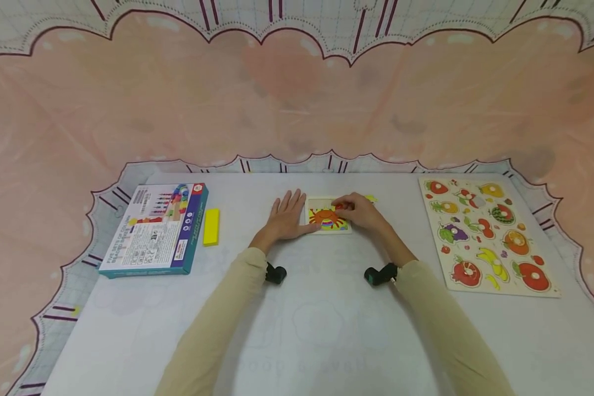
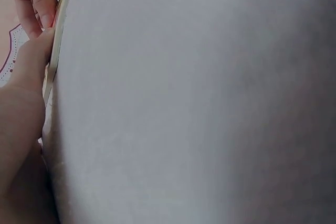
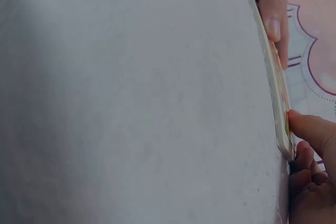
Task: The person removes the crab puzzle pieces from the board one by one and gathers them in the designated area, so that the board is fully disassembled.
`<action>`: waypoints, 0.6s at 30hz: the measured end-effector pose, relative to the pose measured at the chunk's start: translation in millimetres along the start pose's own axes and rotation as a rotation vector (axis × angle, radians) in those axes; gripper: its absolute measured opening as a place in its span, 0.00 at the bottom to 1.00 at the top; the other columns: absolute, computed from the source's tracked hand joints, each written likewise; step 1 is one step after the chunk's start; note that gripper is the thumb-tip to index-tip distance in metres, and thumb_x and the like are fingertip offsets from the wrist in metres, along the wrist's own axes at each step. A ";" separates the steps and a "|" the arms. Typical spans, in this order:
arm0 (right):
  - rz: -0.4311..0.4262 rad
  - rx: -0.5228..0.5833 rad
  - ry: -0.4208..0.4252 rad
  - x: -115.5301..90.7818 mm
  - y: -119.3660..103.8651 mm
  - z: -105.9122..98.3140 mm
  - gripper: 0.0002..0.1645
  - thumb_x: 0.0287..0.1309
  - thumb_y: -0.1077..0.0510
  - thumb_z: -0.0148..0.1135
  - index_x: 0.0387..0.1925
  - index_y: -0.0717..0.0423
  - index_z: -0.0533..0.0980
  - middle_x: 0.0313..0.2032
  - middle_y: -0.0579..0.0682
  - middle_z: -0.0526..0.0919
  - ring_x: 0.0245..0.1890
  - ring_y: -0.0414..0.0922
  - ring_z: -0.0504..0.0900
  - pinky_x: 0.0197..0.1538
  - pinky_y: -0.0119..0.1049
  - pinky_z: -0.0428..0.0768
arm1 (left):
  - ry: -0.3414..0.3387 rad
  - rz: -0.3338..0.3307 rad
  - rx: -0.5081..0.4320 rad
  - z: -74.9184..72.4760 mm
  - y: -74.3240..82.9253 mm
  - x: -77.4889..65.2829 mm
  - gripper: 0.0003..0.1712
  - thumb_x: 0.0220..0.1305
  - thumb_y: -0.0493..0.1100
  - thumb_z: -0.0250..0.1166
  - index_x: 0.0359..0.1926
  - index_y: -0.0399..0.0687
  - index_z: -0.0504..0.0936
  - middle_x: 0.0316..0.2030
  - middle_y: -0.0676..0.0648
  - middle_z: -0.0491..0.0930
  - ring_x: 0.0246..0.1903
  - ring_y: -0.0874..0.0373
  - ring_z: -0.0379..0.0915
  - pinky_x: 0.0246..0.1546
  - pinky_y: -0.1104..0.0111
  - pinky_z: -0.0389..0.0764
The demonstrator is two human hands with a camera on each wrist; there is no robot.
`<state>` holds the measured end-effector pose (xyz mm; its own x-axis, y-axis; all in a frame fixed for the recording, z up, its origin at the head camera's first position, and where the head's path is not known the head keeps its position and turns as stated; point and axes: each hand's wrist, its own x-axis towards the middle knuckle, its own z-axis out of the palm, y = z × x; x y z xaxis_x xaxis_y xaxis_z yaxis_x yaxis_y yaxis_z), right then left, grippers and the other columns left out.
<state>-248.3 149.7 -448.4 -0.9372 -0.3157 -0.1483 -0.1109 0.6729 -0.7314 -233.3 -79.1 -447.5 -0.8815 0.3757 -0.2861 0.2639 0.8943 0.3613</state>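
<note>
A small puzzle board with a light wooden frame and an orange crab picture lies flat on the table. My left hand rests to its left with fingers spread straight, the thumb lying over the board's lower left part. At the board's upper right, my right hand has curled fingers and pinches a puzzle piece with red on it, mostly hidden by the fingertips. In the right wrist view the board's edge shows side-on, the right thumb touching its top. A yellowish piece shows just behind the right hand.
On the left lies a blue and white box, with a yellow block beside it. A fruit puzzle board lies to the right. The white table ends at a patterned cloth border at the back.
</note>
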 end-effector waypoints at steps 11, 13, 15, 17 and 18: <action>0.000 0.041 0.041 0.0 -1.9 6.3 0.15 0.64 0.58 0.60 0.50 0.57 0.81 0.37 0.54 0.71 0.40 0.48 0.67 0.41 0.34 0.66 | 0.001 -0.008 0.006 2.3 -0.5 0.8 0.57 0.63 0.72 0.52 0.77 0.48 0.35 0.78 0.47 0.30 0.78 0.49 0.21 0.76 0.50 0.28; -0.011 0.029 0.045 0.9 -1.4 8.0 0.14 0.65 0.59 0.59 0.49 0.57 0.82 0.37 0.54 0.71 0.40 0.48 0.67 0.41 0.34 0.65 | 0.003 -0.009 0.004 2.3 -0.2 0.9 0.58 0.62 0.72 0.53 0.77 0.48 0.36 0.78 0.47 0.30 0.78 0.49 0.22 0.76 0.50 0.28; -0.013 0.009 0.049 1.3 -1.3 9.0 0.14 0.65 0.59 0.59 0.49 0.57 0.82 0.37 0.54 0.70 0.40 0.48 0.67 0.41 0.34 0.64 | 0.003 -0.013 0.005 2.9 -0.4 2.2 0.58 0.62 0.72 0.53 0.78 0.49 0.36 0.78 0.47 0.30 0.78 0.49 0.21 0.75 0.50 0.28; 0.002 0.001 0.051 0.4 -2.3 8.5 0.14 0.65 0.58 0.59 0.49 0.55 0.82 0.38 0.54 0.70 0.40 0.48 0.67 0.41 0.34 0.65 | 0.004 -0.012 -0.001 4.0 -0.6 3.3 0.58 0.62 0.72 0.53 0.78 0.49 0.36 0.78 0.47 0.30 0.78 0.49 0.21 0.75 0.50 0.27; 0.003 -0.003 0.049 0.0 -2.5 7.9 0.13 0.65 0.58 0.59 0.49 0.55 0.82 0.38 0.54 0.70 0.40 0.49 0.66 0.41 0.35 0.65 | 0.004 -0.010 -0.003 3.9 -0.1 3.3 0.58 0.62 0.72 0.53 0.78 0.48 0.36 0.78 0.47 0.30 0.78 0.49 0.21 0.75 0.50 0.27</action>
<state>-245.4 142.7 -451.8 -0.9526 -0.2804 -0.1180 -0.1086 0.6759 -0.7289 -234.8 -77.0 -451.9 -0.8859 0.3654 -0.2858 0.2538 0.8974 0.3609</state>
